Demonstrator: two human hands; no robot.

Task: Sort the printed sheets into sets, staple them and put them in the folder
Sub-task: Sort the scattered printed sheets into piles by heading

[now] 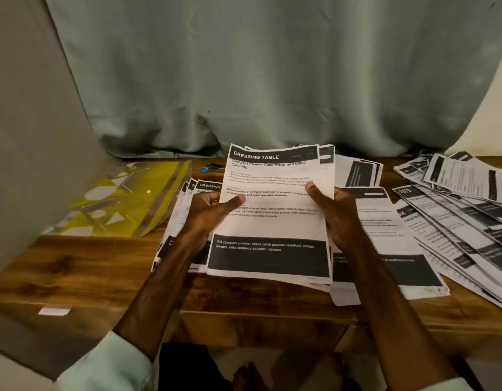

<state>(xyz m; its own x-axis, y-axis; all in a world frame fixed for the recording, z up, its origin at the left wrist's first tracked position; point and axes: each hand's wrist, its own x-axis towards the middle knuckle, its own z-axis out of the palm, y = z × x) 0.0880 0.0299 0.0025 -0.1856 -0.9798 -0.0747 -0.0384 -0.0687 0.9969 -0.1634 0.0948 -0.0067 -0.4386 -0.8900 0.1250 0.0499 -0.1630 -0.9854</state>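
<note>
A stack of printed sheets headed "DRESSING TABLE" is held up over the middle of the wooden table. My left hand grips its left edge with the thumb on the top page. My right hand grips the right edge the same way. A yellow patterned plastic folder lies flat at the back left. A stapler with a blue tip lies behind the held stack, partly hidden by it. More sheets lie fanned under my left hand.
Loose printed sheets lie to the right of my hands, and a long fanned row of sheets covers the right end of the table. A grey-green curtain hangs behind. A small white label sticks to the table's front edge.
</note>
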